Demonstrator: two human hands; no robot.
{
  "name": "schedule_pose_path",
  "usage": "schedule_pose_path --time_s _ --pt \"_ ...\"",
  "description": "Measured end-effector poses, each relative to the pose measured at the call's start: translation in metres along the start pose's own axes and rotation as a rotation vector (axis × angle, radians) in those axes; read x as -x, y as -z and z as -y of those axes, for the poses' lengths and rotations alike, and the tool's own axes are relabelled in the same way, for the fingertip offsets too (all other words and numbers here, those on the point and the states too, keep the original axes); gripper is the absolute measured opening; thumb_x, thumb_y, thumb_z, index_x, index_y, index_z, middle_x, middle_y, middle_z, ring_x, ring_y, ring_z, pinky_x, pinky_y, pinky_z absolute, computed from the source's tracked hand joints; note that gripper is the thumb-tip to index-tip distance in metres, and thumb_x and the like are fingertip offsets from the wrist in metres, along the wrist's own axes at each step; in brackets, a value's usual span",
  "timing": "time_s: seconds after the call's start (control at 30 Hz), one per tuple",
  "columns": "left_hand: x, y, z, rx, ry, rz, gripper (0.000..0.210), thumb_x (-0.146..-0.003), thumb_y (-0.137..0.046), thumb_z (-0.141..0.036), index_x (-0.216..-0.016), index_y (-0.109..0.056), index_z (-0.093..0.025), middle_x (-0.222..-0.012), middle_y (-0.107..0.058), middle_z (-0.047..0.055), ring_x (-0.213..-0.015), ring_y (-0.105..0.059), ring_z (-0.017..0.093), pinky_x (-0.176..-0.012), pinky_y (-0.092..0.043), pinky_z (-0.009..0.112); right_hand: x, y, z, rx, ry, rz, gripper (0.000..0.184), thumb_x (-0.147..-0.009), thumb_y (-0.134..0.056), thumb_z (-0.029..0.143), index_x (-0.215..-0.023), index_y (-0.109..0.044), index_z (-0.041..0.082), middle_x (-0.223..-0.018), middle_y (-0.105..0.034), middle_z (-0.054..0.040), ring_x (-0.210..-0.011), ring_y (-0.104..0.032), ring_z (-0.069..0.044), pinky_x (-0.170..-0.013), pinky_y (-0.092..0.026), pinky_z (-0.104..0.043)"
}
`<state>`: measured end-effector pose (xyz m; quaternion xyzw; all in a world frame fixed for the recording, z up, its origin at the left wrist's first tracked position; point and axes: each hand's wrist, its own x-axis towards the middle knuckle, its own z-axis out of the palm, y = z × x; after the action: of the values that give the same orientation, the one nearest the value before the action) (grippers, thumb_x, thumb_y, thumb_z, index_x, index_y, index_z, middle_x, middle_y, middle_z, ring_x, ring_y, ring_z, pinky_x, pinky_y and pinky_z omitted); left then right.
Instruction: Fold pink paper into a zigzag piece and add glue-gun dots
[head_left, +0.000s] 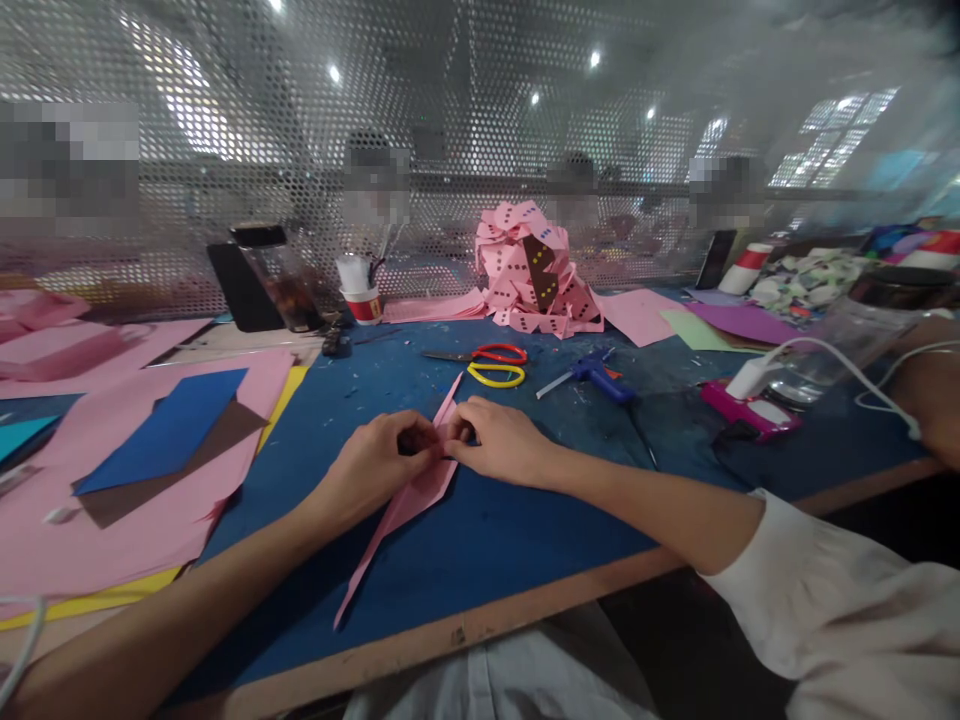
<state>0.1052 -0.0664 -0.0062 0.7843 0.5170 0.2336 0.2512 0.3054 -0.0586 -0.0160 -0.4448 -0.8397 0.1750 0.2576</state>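
A folded piece of pink paper [420,502] lies slantwise on the blue tabletop, its long narrow point toward me. My left hand [382,455] pinches it near the middle from the left. From the right, my right hand [499,440] pinches the same paper, and the fingertips of both hands meet there. The fingers partly cover the folds under them. Just beyond the hands lie scissors [496,368] with one red and one yellow handle. A blue glue gun [600,378] rests to their right.
A pink paper construction with dots [525,270] stands at the back by a perforated screen. Pink sheets [150,530] and a blue card [165,430] lie left. To the right are a pink power strip [750,410] and a clear bottle [817,340]. A paper cup [364,303] holds tools.
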Motion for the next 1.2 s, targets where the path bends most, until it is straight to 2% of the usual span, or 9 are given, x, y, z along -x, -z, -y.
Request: schedule_pose_path --time_s 0.17,0.3,0.53,0.8,1.03,1.2 --pt "-0.002 -0.002 0.002 0.006 0.001 0.008 0.019 -0.074 -0.056 -0.022 -0.09 -0.067 -0.02 -0.074 -0.07 -0.001 -0.067 -0.063 0.017 -0.061 -0.042 0.025 -0.003 -0.005 0.001 0.01 -0.033 -0.034 0.007 -0.078 -0.065 0.025 -0.084 -0.061 0.023 -0.085 -0.061 0.0027 -0.073 -0.056 -0.011 -0.062 -0.035 -0.023" --pt "-0.004 -0.004 0.004 -0.013 0.0 -0.008 0.02 -0.074 -0.056 -0.023 -0.09 -0.067 -0.021 -0.074 -0.07 -0.001 -0.067 -0.063 0.017 -0.06 -0.041 0.025 -0.004 -0.005 0.001 0.001 -0.036 -0.023 0.011 -0.077 -0.065 0.023 -0.087 -0.061 0.024 -0.085 -0.063 0.0032 -0.074 -0.057 -0.011 -0.062 -0.035 -0.023" --pt "-0.001 0.001 0.002 0.003 0.001 -0.016 0.025 -0.072 -0.052 -0.019 -0.091 -0.068 -0.02 -0.073 -0.068 -0.002 -0.067 -0.062 0.016 -0.061 -0.041 0.025 -0.005 0.001 -0.003 -0.041 -0.003 0.043 0.015 -0.079 -0.062 0.021 -0.094 -0.061 0.023 -0.091 -0.065 0.0017 -0.078 -0.059 -0.011 -0.066 -0.039 -0.023" --pt "-0.001 0.001 -0.002 -0.007 -0.012 -0.022 0.022 -0.071 -0.053 -0.018 -0.088 -0.068 -0.02 -0.074 -0.069 -0.002 -0.068 -0.062 0.017 -0.063 -0.043 0.026 -0.004 0.009 -0.008 -0.099 0.061 0.131 0.03 -0.077 -0.057 0.01 -0.104 -0.062 0.021 -0.101 -0.064 -0.0017 -0.079 -0.057 -0.011 -0.071 -0.043 -0.023" --pt "0.0 -0.001 0.0 -0.035 -0.023 -0.044 0.018 -0.075 -0.056 -0.024 -0.088 -0.068 -0.021 -0.075 -0.07 -0.002 -0.069 -0.063 0.017 -0.062 -0.042 0.026 -0.003 0.005 -0.003 -0.07 0.005 0.074 0.016 -0.083 -0.063 0.026 -0.098 -0.063 0.02 -0.094 -0.064 -0.0015 -0.077 -0.058 -0.012 -0.067 -0.042 -0.024" --pt "-0.002 -0.002 0.002 -0.055 -0.024 -0.058 0.015 -0.075 -0.057 -0.024 -0.085 -0.068 -0.021 -0.074 -0.07 -0.002 -0.069 -0.063 0.016 -0.062 -0.042 0.025 -0.005 0.007 -0.004 -0.084 0.033 0.104 0.019 -0.081 -0.062 0.021 -0.1 -0.063 0.02 -0.095 -0.064 -0.0015 -0.078 -0.057 -0.012 -0.068 -0.042 -0.023"
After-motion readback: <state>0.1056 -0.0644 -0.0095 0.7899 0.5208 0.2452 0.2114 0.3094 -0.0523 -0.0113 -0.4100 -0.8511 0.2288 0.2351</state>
